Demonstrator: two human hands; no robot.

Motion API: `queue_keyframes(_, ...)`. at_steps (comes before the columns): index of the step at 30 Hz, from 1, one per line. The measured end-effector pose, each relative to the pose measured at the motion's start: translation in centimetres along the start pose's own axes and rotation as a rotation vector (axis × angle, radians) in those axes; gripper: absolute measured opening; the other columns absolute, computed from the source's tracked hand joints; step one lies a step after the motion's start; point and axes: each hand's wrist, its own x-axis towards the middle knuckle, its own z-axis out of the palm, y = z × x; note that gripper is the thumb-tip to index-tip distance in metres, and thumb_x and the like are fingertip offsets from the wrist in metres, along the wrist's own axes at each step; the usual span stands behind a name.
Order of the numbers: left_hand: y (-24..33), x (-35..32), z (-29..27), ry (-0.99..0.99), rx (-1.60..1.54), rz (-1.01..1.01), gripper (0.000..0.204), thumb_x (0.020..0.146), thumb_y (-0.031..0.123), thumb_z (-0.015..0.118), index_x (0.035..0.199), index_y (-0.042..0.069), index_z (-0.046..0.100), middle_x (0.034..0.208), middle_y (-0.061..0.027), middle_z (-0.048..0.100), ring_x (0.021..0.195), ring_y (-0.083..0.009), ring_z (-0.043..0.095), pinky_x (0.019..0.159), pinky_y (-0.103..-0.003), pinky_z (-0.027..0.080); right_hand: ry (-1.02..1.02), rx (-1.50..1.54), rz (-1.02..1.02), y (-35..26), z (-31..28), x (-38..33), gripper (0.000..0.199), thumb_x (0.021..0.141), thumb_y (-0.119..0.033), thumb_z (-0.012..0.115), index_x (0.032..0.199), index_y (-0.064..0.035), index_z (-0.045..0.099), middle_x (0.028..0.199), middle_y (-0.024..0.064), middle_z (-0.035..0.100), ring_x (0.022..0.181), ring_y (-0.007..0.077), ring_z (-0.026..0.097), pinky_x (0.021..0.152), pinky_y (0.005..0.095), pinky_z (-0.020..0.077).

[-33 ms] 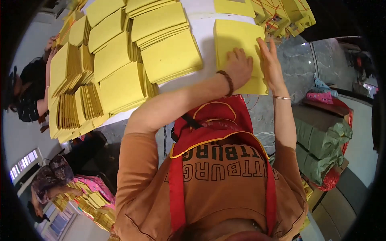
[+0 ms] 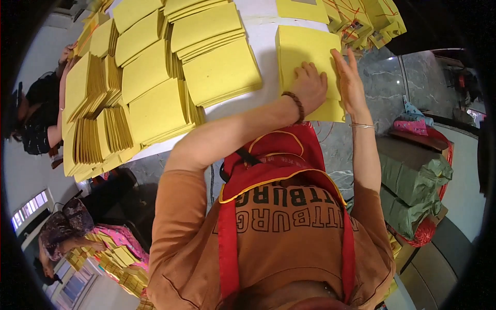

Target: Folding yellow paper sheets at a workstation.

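Observation:
A flat yellow paper bag (image 2: 305, 44) lies on the white tabletop in front of me, at the right end of the table. My left hand (image 2: 311, 88) rests on top of it, fingers apart and slightly bent, with a dark beaded bracelet at the wrist. Along the bag's right edge stands my right hand (image 2: 350, 82), its fingers stretched out and the palm turned toward the paper. Neither hand grips anything that I can see. A thin red cord hangs below the bag's near edge.
Stacks of yellow folded paper (image 2: 222, 72) cover the table's left part. Yellow bags with red cords (image 2: 361, 23) lie at the far right. Green wrapped bundles (image 2: 413, 165) stand on the right. One person (image 2: 44, 113) sits far left; another person (image 2: 70, 227) is at lower left.

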Motion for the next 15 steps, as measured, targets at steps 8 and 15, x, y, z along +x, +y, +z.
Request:
queue_keyframes(8,-4.3,-2.3,-4.3,0.251,-0.246,-0.096,0.037,0.072,0.011,0.049,0.108,0.003,0.05,0.099,-0.0176,0.053,0.092,-0.0259,0.052,0.073,-0.035,0.043,0.186,0.216,-0.239,-2.2,-2.1,-1.1,0.045,0.092,-0.029,0.035,0.129,-0.0044,0.029,0.12,0.014,0.042,0.113,0.0196,0.039,0.093,0.0296,0.0323)
queue_keyframes(15,-10.5,-12.1,-4.5,0.086,-0.196,-0.436,0.058,0.062,0.005,0.057,0.119,0.016,0.047,0.11,-0.0167,0.049,0.098,-0.0307,0.049,0.082,-0.039,0.038,0.176,0.001,-0.134,-1.1,-0.3,-3.4,0.038,0.091,-0.024,0.037,0.121,-0.0005,0.039,0.111,0.0119,0.051,0.102,0.0182,0.05,0.085,0.0295,0.0402)
